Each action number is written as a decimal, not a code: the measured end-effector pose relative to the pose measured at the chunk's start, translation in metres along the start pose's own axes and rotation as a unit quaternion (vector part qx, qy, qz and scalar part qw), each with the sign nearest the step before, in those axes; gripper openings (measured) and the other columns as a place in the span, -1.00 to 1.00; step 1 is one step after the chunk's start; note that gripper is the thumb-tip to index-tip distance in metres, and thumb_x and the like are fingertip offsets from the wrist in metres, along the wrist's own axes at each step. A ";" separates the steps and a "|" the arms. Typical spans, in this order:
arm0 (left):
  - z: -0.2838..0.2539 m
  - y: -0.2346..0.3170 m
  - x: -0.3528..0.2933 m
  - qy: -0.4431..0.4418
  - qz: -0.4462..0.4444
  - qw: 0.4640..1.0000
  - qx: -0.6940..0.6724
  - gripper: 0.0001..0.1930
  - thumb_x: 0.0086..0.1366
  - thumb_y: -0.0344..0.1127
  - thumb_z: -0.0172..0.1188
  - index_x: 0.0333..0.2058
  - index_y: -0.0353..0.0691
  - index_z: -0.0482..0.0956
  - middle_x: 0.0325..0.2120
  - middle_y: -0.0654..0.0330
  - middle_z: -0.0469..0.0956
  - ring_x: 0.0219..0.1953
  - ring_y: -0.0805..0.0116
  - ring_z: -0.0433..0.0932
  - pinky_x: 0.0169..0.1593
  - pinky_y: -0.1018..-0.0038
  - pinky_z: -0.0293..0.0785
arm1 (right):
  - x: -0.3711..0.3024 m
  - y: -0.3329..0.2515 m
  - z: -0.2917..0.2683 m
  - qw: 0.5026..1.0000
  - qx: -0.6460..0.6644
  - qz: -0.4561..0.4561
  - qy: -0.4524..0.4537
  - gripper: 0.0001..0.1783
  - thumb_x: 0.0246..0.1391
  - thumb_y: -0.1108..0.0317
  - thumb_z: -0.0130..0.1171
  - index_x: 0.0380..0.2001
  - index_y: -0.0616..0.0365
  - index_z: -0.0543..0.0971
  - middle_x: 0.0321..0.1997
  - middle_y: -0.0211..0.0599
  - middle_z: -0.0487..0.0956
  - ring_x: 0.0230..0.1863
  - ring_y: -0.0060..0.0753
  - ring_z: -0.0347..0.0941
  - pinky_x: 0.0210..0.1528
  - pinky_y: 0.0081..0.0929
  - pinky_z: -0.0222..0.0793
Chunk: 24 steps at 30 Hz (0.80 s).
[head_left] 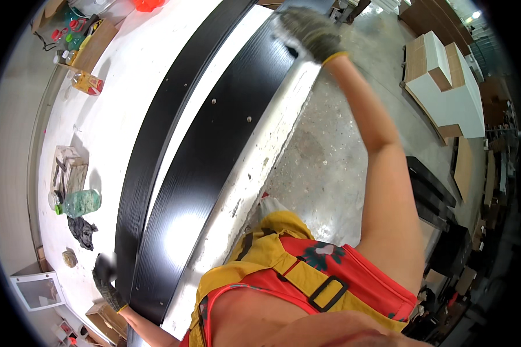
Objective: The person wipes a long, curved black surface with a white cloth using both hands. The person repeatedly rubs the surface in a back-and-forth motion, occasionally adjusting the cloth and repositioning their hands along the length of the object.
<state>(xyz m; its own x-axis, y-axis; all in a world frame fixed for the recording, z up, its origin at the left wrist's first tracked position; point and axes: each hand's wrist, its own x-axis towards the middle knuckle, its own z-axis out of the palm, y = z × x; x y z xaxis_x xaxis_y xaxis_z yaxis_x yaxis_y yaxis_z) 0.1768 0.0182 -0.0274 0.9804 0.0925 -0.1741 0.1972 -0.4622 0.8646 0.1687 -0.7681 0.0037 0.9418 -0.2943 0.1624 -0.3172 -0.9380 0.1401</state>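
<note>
Two long black wood-grain boards lie side by side on a white worktable. The wider board [214, 133] runs along the table's right edge, and the narrower board [150, 144] lies left of it with a white gap between. My right hand [312, 34], in a dark work glove, reaches out to the far end of the wider board. It is smeared by motion; something whitish shows at its fingers, but I cannot make it out. My left hand [107, 283], also gloved, is beside the near end of the narrower board. Its fingers are blurred and partly hidden.
Left on the white table [110, 115] stand a green-tinted bottle [82, 202], a box with tools [69, 168], a crumpled black rag [82, 232] and an orange-labelled bottle [88, 84]. A cardboard box of bottles [95, 46] is farther back. Stacked panels [446, 81] stand on the floor at right.
</note>
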 end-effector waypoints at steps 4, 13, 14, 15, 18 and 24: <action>-0.052 -0.063 0.022 0.066 0.037 0.994 0.080 -0.68 0.33 -0.12 0.28 -0.04 -0.16 0.63 -0.40 0.39 0.56 -0.44 0.58 0.47 -0.34 0.60 0.42 | 0.080 0.130 0.085 0.980 -0.176 0.091 0.037 -0.63 0.33 0.12 -0.12 0.03 -0.19 0.62 0.06 -0.29 0.64 0.14 -0.22 0.53 0.11 -0.27 0.44; -0.102 -0.083 0.018 0.045 -0.147 0.988 0.005 -0.54 0.33 -0.01 0.28 0.11 -0.08 0.60 -0.21 0.30 0.63 -0.35 0.51 0.57 -0.25 0.54 0.56 | 0.201 0.273 0.128 0.988 -0.089 0.128 0.025 -0.58 0.35 0.12 -0.20 0.06 -0.04 0.57 0.21 -0.07 0.54 0.22 -0.04 0.47 0.24 -0.14 0.38; -0.056 -0.058 0.016 0.039 -0.091 0.994 0.050 -0.53 0.34 -0.01 0.26 0.13 -0.10 0.59 -0.18 0.29 0.63 -0.30 0.48 0.58 -0.20 0.51 0.57 | 0.182 0.257 0.103 0.980 -0.121 0.157 -0.002 -0.59 0.34 0.12 -0.18 0.04 -0.04 0.58 0.18 -0.08 0.56 0.20 -0.04 0.49 0.21 -0.13 0.41; -0.040 -0.041 0.007 0.036 -0.048 0.994 0.090 -0.52 0.35 0.00 0.23 0.14 -0.12 0.57 -0.16 0.28 0.62 -0.28 0.47 0.58 -0.17 0.50 0.57 | 0.172 0.234 0.084 0.974 -0.139 0.178 -0.026 -0.60 0.34 0.12 -0.17 0.02 -0.05 0.59 0.16 -0.10 0.58 0.19 -0.03 0.50 0.18 -0.12 0.43; -0.014 -0.011 0.003 0.009 0.048 0.985 0.163 -0.48 0.40 0.02 0.15 0.18 -0.19 0.53 -0.11 0.25 0.61 -0.22 0.42 0.58 -0.10 0.46 0.57 | 0.157 0.253 0.108 0.985 -0.089 0.096 0.115 -0.58 0.33 0.00 -0.11 -0.08 -0.05 0.65 0.02 -0.10 0.64 0.03 0.02 0.56 0.08 -0.09 0.45; -0.009 -0.004 0.000 0.005 0.085 0.984 0.157 -0.58 0.43 -0.11 0.13 0.13 -0.25 0.56 -0.12 0.22 0.61 -0.14 0.41 0.57 -0.02 0.43 0.53 | 0.066 0.104 0.091 0.989 0.005 0.036 -0.141 -0.52 0.40 0.01 -0.12 0.21 0.04 0.43 0.14 -0.24 0.52 0.09 -0.33 0.47 0.14 -0.18 0.46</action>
<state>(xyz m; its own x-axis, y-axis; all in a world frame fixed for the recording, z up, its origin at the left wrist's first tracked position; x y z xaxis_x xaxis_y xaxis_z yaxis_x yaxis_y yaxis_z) 0.1757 0.0278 -0.0272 0.9995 -0.0016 -0.0326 0.0214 -0.7211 0.6925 0.2078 -0.9019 -0.0598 0.9108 -0.3986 -0.1081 -0.3847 -0.9140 0.1291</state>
